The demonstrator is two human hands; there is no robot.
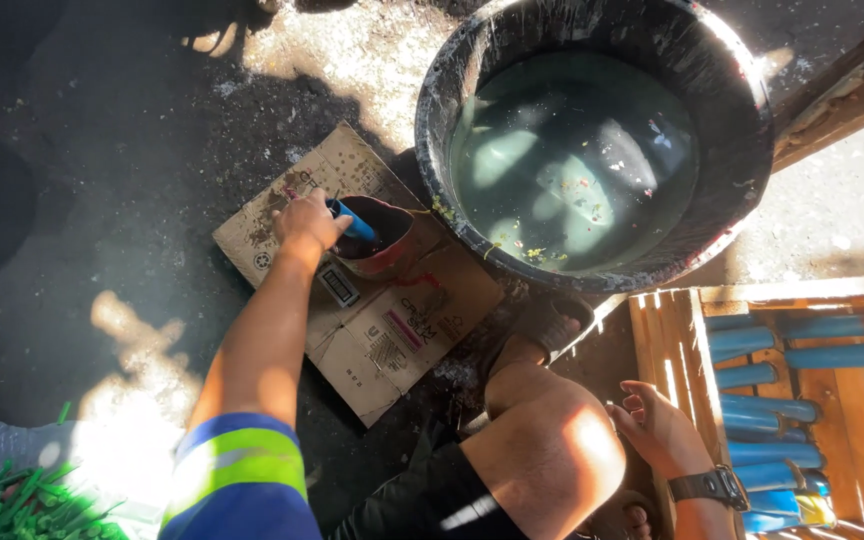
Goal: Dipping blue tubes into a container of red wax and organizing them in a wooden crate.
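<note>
My left hand point(307, 222) reaches forward over a flattened cardboard sheet point(382, 340) and grips a blue tube point(355, 224), whose far end dips into a small dark red cup point(384, 245) standing on the cardboard. My right hand point(657, 425), with a dark watch on the wrist, rests open beside my bent knee point(542, 440), next to the edge of a wooden crate point(857, 400). Inside the crate lie several blue tubes point(767, 408) in a row.
A large black tub point(742, 170) of murky greenish water stands just beyond the cardboard. A pile of green and red pieces point(12, 500) lies on a white sheet at the lower left. A wooden beam point(852, 80) crosses the upper right. The ground is dark, gritty concrete.
</note>
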